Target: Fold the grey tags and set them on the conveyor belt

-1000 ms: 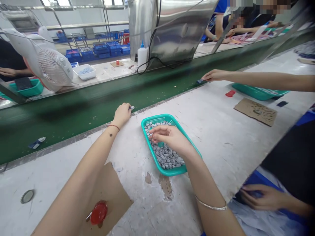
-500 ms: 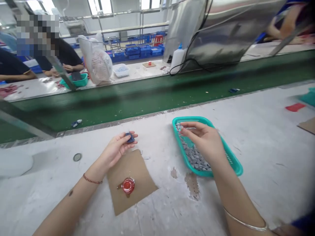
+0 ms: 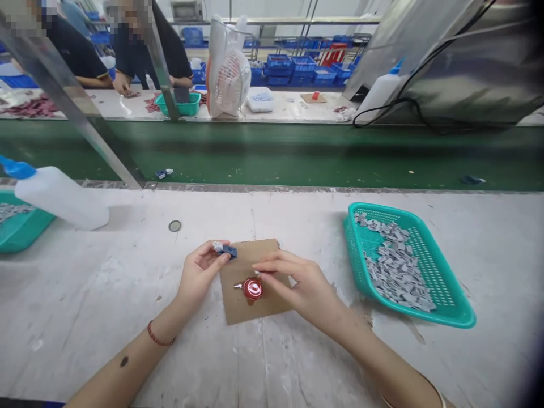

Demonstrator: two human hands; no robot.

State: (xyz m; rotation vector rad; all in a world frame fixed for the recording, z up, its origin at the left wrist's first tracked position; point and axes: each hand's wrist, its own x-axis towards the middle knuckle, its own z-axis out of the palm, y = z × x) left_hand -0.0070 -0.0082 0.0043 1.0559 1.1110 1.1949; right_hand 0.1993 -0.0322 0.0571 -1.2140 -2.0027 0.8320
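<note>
My left hand (image 3: 203, 265) pinches a small dark blue piece (image 3: 228, 251) with a whitish part at its end, above the upper left of a brown cardboard square (image 3: 242, 310). Over the cardboard's right side, my right hand (image 3: 293, 277) is closed on a tiny light grey piece (image 3: 257, 272), partly hidden by the fingertips. Just below those fingertips, a small round container of red liquid (image 3: 253, 289) rests on the cardboard. A green basket (image 3: 457, 294) to the right holds several small grey pieces (image 3: 397, 260).
A white bottle with a blue cap (image 3: 63, 195) leans by another green basket (image 3: 21, 235) at the left. A bottle cap (image 3: 174, 225) lies nearby. Beyond the green belt (image 3: 276, 156), people work at a far table behind a slanted metal post (image 3: 80, 107).
My right hand has moved left from the basket to the red container. My left hand has turned the blue piece so its whitish end points left. The view has shifted left.
</note>
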